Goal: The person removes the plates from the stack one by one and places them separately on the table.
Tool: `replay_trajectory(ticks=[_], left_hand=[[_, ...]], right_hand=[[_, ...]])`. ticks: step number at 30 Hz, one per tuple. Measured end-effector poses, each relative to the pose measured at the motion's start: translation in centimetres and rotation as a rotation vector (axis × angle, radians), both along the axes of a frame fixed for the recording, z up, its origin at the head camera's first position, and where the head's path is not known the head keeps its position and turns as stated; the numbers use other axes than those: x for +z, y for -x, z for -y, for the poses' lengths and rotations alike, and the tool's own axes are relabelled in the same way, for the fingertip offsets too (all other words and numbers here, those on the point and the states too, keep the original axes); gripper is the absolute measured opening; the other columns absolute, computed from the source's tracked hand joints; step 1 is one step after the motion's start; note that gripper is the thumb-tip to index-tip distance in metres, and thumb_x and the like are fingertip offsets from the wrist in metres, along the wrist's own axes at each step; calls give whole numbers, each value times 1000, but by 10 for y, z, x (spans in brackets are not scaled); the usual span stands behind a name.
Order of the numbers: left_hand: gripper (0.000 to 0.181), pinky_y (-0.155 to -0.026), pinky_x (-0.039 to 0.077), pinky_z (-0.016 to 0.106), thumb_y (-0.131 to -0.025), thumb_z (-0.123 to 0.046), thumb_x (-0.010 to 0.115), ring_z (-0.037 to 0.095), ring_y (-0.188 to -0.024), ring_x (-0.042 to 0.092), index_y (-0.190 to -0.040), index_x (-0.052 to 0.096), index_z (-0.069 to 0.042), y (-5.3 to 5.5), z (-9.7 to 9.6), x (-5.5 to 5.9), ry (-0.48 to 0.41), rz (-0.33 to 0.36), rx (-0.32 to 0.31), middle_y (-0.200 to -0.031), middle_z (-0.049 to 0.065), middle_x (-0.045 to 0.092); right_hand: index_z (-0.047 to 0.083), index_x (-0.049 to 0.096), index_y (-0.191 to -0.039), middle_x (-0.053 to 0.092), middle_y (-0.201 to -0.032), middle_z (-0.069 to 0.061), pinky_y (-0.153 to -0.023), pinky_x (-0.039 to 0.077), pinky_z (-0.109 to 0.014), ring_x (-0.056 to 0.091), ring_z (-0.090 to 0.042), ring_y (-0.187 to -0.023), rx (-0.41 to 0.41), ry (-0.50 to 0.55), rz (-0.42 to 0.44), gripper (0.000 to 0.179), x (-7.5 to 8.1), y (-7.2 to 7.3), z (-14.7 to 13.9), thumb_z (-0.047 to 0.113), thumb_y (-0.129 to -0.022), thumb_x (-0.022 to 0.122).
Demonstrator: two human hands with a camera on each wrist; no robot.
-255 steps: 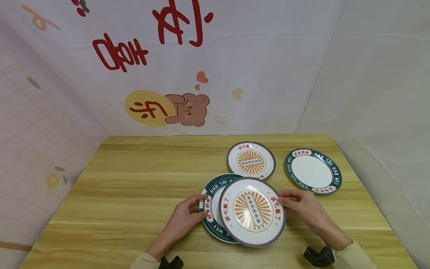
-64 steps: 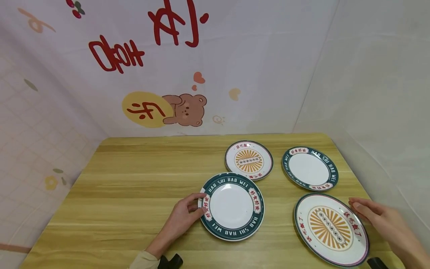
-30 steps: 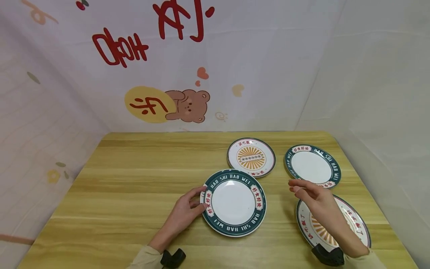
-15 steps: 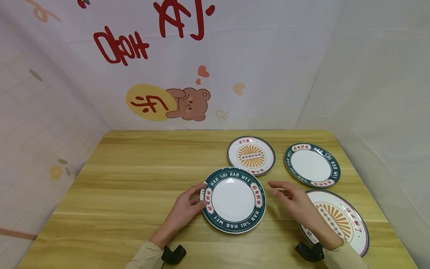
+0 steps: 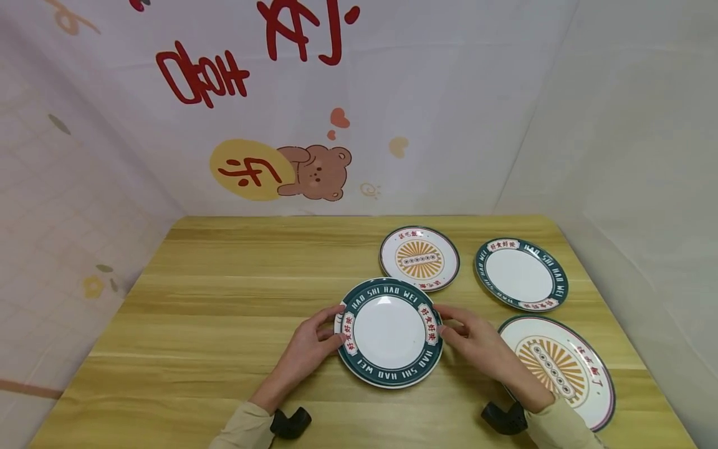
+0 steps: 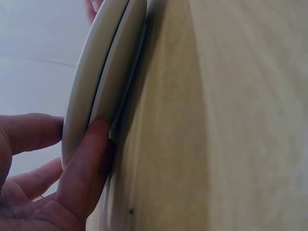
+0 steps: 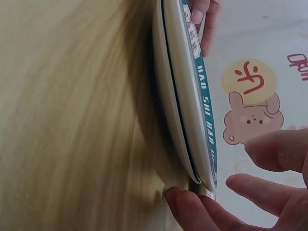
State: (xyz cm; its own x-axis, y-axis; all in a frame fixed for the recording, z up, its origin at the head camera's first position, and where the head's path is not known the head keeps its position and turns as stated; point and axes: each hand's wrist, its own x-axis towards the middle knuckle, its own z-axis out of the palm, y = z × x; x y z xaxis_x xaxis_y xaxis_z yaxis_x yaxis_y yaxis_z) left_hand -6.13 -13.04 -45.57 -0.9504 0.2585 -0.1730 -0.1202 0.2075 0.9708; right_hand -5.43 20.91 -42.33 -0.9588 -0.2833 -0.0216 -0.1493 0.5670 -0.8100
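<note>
A white plate with a dark green rim (image 5: pixel 389 333) lies in front of me at mid-table. The wrist views show it stacked on a second plate (image 6: pixel 119 57), whose face is hidden from above. My left hand (image 5: pixel 308 343) grips the left edge of this stack, a finger against the lower plate and another digit at the upper rim. At the opposite edge is my right hand (image 5: pixel 477 343), fingertips right at the rim. Seen from the right wrist, its fingers (image 7: pixel 185 207) are spread, some low beside the stack and others beyond the upper plate.
Right of the stack lies a large sunburst plate (image 5: pixel 552 368), partly behind my right forearm. A smaller sunburst plate (image 5: pixel 419 260) sits just behind the stack, and another green-rimmed plate (image 5: pixel 518 274) stands back right. A printed cloth (image 5: pixel 449 93) backs the wooden table (image 5: pixel 224 312).
The large sunburst plate was drawn off the stack to the right and let go by my right hand. That hand then came back left to the green-rimmed plate; my left hand stayed at its edge.
</note>
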Motion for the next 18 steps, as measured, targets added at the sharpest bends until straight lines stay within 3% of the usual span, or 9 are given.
replay_trajectory(ticks=[7,13,18], left_hand=[[55,-84,61,31,-99,-9,68,32,-117,68,-150,52,-6,0,0,-3,19,30,-8,-152,23,49],[55,-85,61,30,-98,-8,69,32,-117,68,-150,52,-6,-3,1,-4,21,34,-4,-150,24,50],[55,-84,60,28,-98,-8,69,30,-115,69,-150,52,-7,-2,1,-4,-7,35,2,-149,22,51]], right_hand=[[2,58,-145,58,-145,-22,-93,58,-49,66,-37,-117,-3,-29,54,46,-5,-1,2,17,-102,65],[0,56,-146,56,-147,-23,-95,58,-44,57,-37,-129,-2,-10,71,47,-12,-2,3,14,-102,65],[0,56,-146,55,-146,-26,-86,61,-36,67,-37,-116,-15,27,92,50,-14,-2,2,9,-99,69]])
